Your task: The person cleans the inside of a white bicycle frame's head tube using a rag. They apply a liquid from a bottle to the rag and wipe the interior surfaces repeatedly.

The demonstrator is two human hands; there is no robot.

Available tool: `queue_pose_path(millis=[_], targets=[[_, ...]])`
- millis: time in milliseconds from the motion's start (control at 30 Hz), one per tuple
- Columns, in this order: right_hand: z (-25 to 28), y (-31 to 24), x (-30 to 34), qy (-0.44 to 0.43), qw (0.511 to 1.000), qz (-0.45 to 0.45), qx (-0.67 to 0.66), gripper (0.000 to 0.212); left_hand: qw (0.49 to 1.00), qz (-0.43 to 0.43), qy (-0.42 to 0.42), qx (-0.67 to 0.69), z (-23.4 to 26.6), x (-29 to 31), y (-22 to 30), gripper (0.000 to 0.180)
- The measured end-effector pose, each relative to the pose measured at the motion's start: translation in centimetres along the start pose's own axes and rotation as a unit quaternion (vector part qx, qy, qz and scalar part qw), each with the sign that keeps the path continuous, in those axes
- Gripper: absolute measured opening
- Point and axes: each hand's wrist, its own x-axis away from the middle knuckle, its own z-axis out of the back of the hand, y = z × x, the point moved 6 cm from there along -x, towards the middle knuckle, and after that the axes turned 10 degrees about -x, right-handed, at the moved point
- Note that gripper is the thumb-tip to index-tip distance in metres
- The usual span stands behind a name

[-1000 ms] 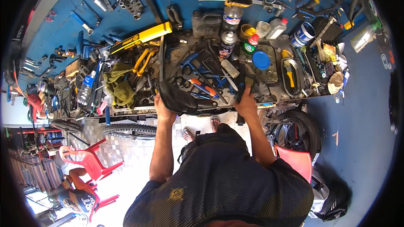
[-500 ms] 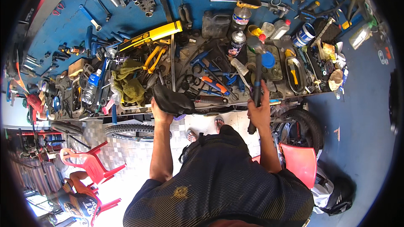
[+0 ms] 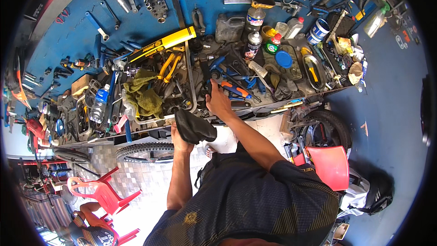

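Our left hand (image 3: 181,141) is closed around a black saddle (image 3: 195,127), whose long axis slants rightward and back towards us from that grip. Ahead and right, our right hand (image 3: 219,102) is nearer a dark tube (image 3: 205,69) pointing away; whether it grips that, we cannot tell. An orange-and-blue handle (image 3: 236,90) crowds its right side; a green cloth (image 3: 144,94) lies ahead-left of the saddle.

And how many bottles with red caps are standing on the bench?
2: a green bottle just right of the spray can, and a pale bottle farther right and farther back. Others may be hidden.
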Motion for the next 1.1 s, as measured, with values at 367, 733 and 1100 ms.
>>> queue_pose_path(millis=[367, 733, 1100], targets=[[12.2, 4.7, -10.7, 0.145, 0.983, 0.073, 0.086, 0.020, 1.000, 0.003, 0.011, -0.002, -0.9, -0.9, -0.3, 0.027], [10.2, 7.4, -15.8, -0.071, 0.966, 0.093, 0.231, 0.040, 0.999, -0.043, 0.017, 0.013, -6.8, -0.6, -3.4, 0.027], [12.9, 9.5, -15.6, -0.124, 0.962, 0.022, -0.242, 0.019, 0.993, -0.052, 0.099, 0.024, -11.1, 2.2, -4.9, 0.016]])
